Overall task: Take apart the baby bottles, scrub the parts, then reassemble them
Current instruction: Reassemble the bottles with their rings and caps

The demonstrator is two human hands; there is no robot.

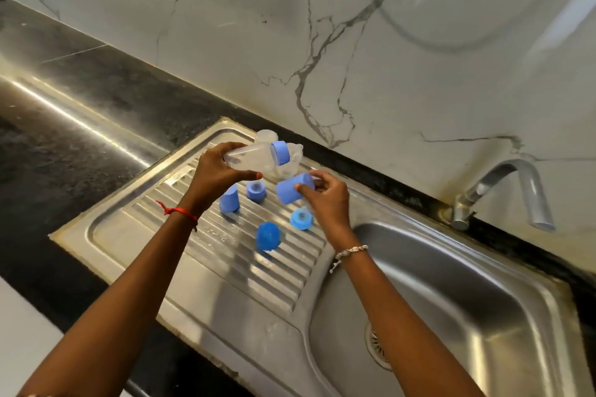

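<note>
1. Head view: the stainless-steel sink unit (206, 293) with a ribbed draining board takes up most of the frame, its basin to the right under a bent metal tap (506, 190).
2. The clear plastic baby bottle with a blue screw collar (254, 156) is held above the far end of the board, lying nearly level, its long axis running left to right with the collar end pointing right.
3. The left hand (219, 174) has its fingers wrapped around the bottle's body, near the base end.
4. The right hand (325, 200) pinches a blue cylindrical plastic cap (295, 187) just below and right of the collar, close to it but apart. Which end of the cap is open cannot be told.
5. In my judgement, the next move turns on that gap: the cap lies on the collar side, so the right hand is the nearer one to bring it on, lined up with the bottle's axis.
6. On the board rest 4 loose blue parts: a tapered cap (229, 200), a domed cap (267, 236) and 2 collars (256, 190) (301, 218).
</note>
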